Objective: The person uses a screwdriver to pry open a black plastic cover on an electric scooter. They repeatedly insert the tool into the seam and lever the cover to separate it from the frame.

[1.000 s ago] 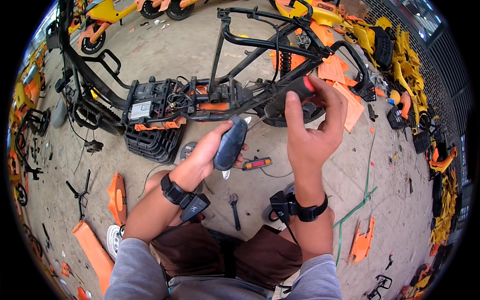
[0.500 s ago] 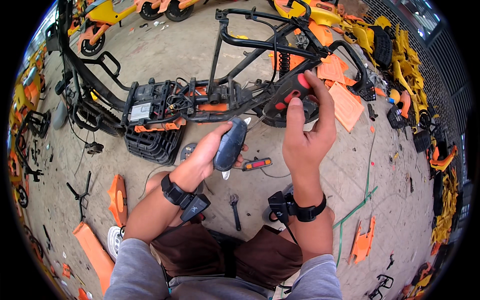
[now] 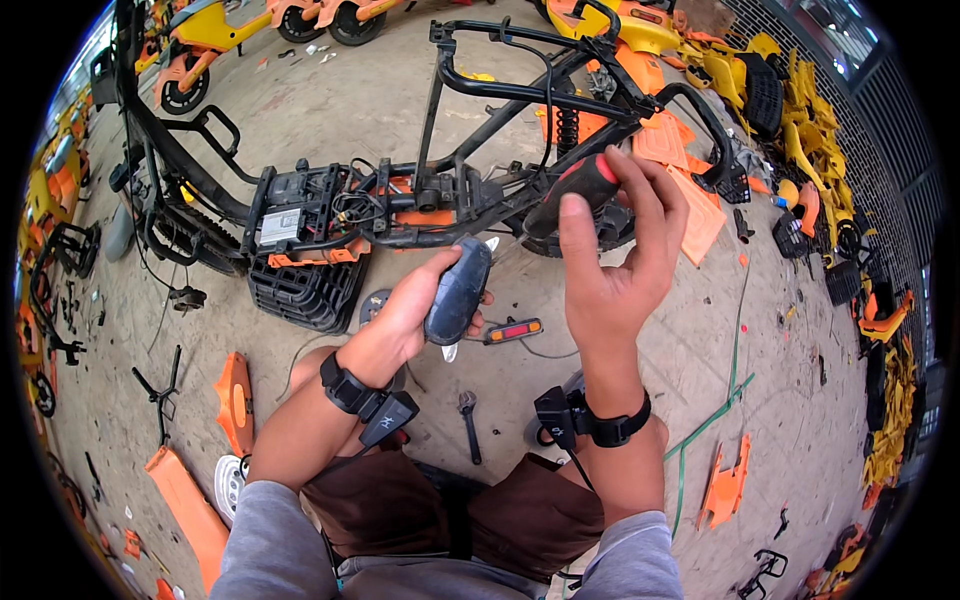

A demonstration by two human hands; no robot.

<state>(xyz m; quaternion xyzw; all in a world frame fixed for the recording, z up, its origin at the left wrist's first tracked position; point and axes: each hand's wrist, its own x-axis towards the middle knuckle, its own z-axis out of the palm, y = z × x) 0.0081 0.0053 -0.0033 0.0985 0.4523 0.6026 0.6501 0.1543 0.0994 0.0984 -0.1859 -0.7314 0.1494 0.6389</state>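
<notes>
My left hand (image 3: 402,308) grips a dark oval plastic housing (image 3: 458,295), thumb on its upper side and fingers wrapped beneath. Clear pieces stick out at its two ends. To the right, my right hand (image 3: 622,255) pinches a screwdriver (image 3: 588,186) by its thick black-and-red handle between thumb and fingers. The handle slants down to the left, toward the housing. Its thin shaft is hard to make out, and I cannot tell whether the tip touches the housing.
A stripped black scooter frame (image 3: 400,235) stands just ahead. On the floor lie a red-and-orange lamp (image 3: 513,331) with a cable, an adjustable wrench (image 3: 470,425), a green strap (image 3: 715,412) and orange panels (image 3: 188,515). Yellow body parts (image 3: 800,130) are heaped at the right.
The screwdriver handle has turned in my right fingers, so less red shows on it. My right fingers have shifted slightly around it. My left hand and the housing stay nearly still.
</notes>
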